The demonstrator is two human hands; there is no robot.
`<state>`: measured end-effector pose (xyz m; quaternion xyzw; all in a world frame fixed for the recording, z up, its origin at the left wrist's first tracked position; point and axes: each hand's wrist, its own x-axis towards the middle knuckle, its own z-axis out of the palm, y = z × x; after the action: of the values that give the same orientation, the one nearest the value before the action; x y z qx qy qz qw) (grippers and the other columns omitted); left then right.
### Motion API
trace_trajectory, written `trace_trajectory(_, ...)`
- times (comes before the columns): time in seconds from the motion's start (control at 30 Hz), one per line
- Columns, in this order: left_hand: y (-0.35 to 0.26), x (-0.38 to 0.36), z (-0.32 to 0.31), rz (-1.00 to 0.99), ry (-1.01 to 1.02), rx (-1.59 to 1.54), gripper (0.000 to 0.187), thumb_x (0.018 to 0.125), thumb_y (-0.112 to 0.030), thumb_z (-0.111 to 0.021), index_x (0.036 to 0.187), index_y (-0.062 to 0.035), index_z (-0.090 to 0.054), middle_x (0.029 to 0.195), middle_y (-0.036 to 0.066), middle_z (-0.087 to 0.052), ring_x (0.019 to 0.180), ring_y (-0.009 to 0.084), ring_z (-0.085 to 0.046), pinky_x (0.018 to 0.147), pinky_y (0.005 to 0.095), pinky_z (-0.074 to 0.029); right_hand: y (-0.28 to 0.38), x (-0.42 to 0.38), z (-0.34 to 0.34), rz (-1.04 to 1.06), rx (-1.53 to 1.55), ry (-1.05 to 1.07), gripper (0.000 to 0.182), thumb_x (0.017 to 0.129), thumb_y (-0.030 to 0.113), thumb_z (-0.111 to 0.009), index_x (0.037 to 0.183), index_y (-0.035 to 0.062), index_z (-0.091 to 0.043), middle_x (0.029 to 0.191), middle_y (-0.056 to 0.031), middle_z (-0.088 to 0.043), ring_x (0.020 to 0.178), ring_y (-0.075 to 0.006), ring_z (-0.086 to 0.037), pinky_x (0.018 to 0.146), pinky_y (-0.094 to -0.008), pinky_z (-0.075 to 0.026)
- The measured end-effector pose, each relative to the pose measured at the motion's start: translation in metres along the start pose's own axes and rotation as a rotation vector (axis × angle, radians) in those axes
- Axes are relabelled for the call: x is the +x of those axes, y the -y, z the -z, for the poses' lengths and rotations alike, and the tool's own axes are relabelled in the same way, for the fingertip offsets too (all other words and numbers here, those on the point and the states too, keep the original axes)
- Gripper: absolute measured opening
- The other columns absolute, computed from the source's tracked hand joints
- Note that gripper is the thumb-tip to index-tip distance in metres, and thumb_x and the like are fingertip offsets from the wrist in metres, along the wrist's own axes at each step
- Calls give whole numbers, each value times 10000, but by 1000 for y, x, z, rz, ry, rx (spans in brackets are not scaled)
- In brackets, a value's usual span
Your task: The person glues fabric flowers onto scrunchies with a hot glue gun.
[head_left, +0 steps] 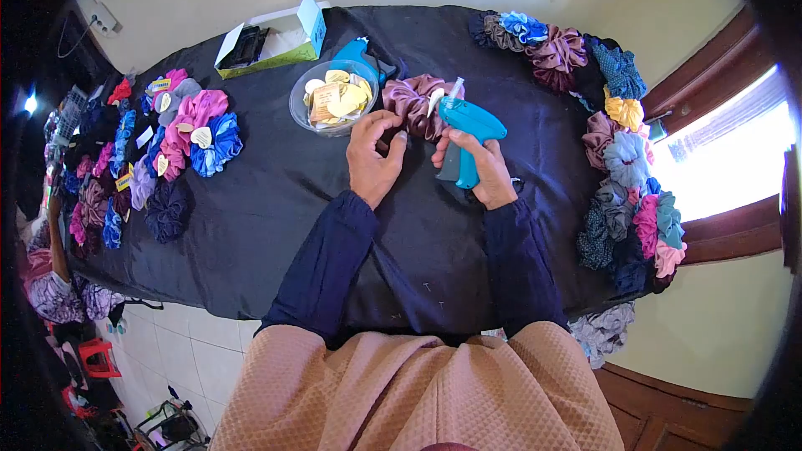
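My right hand (484, 169) is wrapped round the handle of a teal tagging gun (474, 124), whose white tip points up and left. Beneath and beside that tip lies a mauve satin scrunchie (411, 100). At the scrunchie's lower left edge, my left hand (374, 156) has its fingers curled with the thumb and forefinger close together; what they pinch, if anything, is too small to tell. Just behind this hand stands a clear round tub (298, 93) of cream and yellow paper tags (344, 98).
A second teal gun (357, 52) lies behind the tub, near an open box (288, 48). Tagged scrunchies (200, 117) are heaped at left, more scrunchies (626, 159) along the right edge. Another person's arm (57, 234) shows at far left. Dark cloth (267, 200) covers the table.
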<state>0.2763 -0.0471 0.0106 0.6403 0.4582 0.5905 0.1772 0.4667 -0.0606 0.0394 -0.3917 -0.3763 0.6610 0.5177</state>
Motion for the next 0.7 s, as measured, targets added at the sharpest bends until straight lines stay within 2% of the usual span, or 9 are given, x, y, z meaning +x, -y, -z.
trace_trajectory(0.07,-1,0,0,96,89,-48,279,810,-74,-685,1085,-37,-665,1173,73,-607,929,180,-615,661,269,-504,-1,1,2,1,17,-26,270,889,217,-664,1038,0,-604,873,-103,-657,745,-213,-681,673,-340,-576)
trace_trajectory(0.17,-4,0,1,109,149,-34,360,811,-95,-689,1166,-43,-649,1265,98,-570,985,213,-602,693,283,-516,0,1,3,8,32,-17,267,891,217,-661,1038,0,-606,878,-105,-657,747,-212,-681,673,-341,-576)
trace_trajectory(0.27,0,-2,-1,68,185,38,433,827,-89,-694,1251,-49,-617,1314,99,-551,1027,200,-607,746,277,-520,0,2,6,-13,18,12,272,890,216,-661,1043,-1,-604,876,-105,-655,748,-211,-680,675,-341,-576)
trace_trajectory(0.4,4,-2,-2,56,166,28,415,813,-128,-697,1210,-26,-635,1303,111,-562,1112,243,-540,728,290,-523,2,-1,3,-12,11,18,252,887,186,-673,1053,8,-607,843,-89,-660,714,-204,-680,637,-337,-573)
trace_trajectory(0.5,3,-1,0,-18,160,75,387,838,-81,-681,1219,-31,-635,1291,121,-576,1092,235,-590,802,301,-522,3,-2,0,11,-13,47,254,888,183,-674,1059,8,-607,836,-88,-655,701,-199,-674,633,-328,-564)
trace_trajectory(0.57,-1,-1,-1,12,110,-49,298,827,-60,-667,1119,-5,-673,1179,120,-638,1054,240,-589,809,315,-514,3,-2,-1,21,-19,57,260,886,175,-679,1070,6,-606,837,-87,-653,694,-192,-668,630,-324,-557)
trace_trajectory(0.7,1,-1,0,-16,56,-61,219,831,-25,-654,1045,3,-693,1113,112,-670,1000,223,-623,833,307,-504,-2,1,1,24,-85,79,267,885,169,-684,1081,6,-606,843,-90,-651,698,-188,-667,636,-324,-557)
